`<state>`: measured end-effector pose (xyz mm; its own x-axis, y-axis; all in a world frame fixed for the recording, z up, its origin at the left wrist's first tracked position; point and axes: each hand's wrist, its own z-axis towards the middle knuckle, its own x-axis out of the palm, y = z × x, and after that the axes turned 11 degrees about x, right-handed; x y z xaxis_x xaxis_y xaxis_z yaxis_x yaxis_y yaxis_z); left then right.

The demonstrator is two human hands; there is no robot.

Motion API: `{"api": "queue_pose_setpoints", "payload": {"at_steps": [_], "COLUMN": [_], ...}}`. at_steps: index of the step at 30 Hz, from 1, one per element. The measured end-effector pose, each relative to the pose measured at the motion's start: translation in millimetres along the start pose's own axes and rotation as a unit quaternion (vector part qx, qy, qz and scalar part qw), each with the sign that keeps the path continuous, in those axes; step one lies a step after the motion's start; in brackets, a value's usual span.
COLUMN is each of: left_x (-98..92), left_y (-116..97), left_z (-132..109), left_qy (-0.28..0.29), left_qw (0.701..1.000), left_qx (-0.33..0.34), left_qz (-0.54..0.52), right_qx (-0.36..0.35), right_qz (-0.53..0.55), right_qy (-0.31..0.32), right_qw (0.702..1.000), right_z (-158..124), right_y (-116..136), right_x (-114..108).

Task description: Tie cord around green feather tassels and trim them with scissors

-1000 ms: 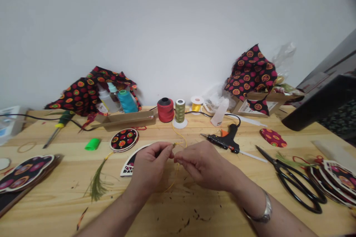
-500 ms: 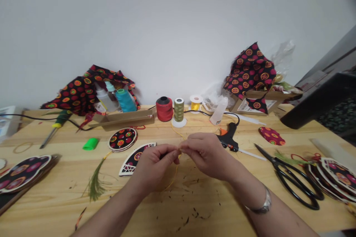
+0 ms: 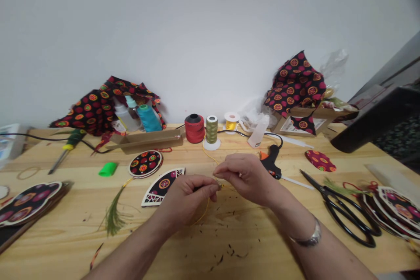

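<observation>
My left hand (image 3: 187, 197) and my right hand (image 3: 247, 177) meet over the middle of the wooden table (image 3: 65, 236), both pinching a thin yellow cord (image 3: 207, 152). The cord runs back toward the olive-green thread spool (image 3: 211, 130) and loops down under my left hand. Fingertips of both hands are pressed together on it. A fan-shaped fabric-covered piece (image 3: 161, 186) lies just left of my left hand. A silver bracelet (image 3: 306, 236) circles my right wrist.
A black glue gun (image 3: 271, 164) lies behind my right hand; black scissors (image 3: 344, 210) lie to the right. A red spool (image 3: 194, 128), a round ornament with a green tassel (image 3: 145, 163), a green clip (image 3: 108, 169), a screwdriver (image 3: 64, 153) and patterned fabric (image 3: 98, 107) fill the back.
Both hands have shifted a little to the right, uncovering the fan-shaped piece. The right hand now pinches the cord slightly above the left fingertips.
</observation>
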<state>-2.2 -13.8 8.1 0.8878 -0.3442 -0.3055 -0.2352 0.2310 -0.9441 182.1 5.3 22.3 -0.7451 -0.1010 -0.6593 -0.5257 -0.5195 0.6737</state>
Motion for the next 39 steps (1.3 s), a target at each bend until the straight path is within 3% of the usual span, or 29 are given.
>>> {"api": "queue_pose_setpoints", "payload": {"at_steps": [3, 10, 14, 19, 29, 39], "left_x": [-0.9, -4.4, -7.1, -8.5, -7.4, -3.0], "left_y": [-2, 3, 11, 11, -2, -3], "left_z": [-1, -2, -1, 1, 3, -2], "left_qy": [0.018, -0.021, -0.048, -0.073, -0.151, -0.196], "left_qw": [0.999, 0.989, 0.973, 0.965, 0.986, 0.978], "left_qx": [-0.006, -0.039, -0.036, -0.034, -0.033, 0.019], "left_qz": [-0.031, -0.141, -0.224, -0.249, -0.055, 0.066], "right_qx": [0.047, 0.197, 0.217, 0.226, 0.212, 0.184], "right_qz": [0.076, 0.198, 0.199, 0.197, 0.172, 0.164], "right_qy": [-0.005, 0.033, 0.049, 0.072, 0.102, 0.093], "right_qw": [0.996, 0.960, 0.954, 0.951, 0.957, 0.965], "right_z": [3, 8, 9, 7, 4, 3], "right_y": [-2, -9, -11, -8, 3, 10], "right_x": [4, 18, 19, 17, 12, 10]}}
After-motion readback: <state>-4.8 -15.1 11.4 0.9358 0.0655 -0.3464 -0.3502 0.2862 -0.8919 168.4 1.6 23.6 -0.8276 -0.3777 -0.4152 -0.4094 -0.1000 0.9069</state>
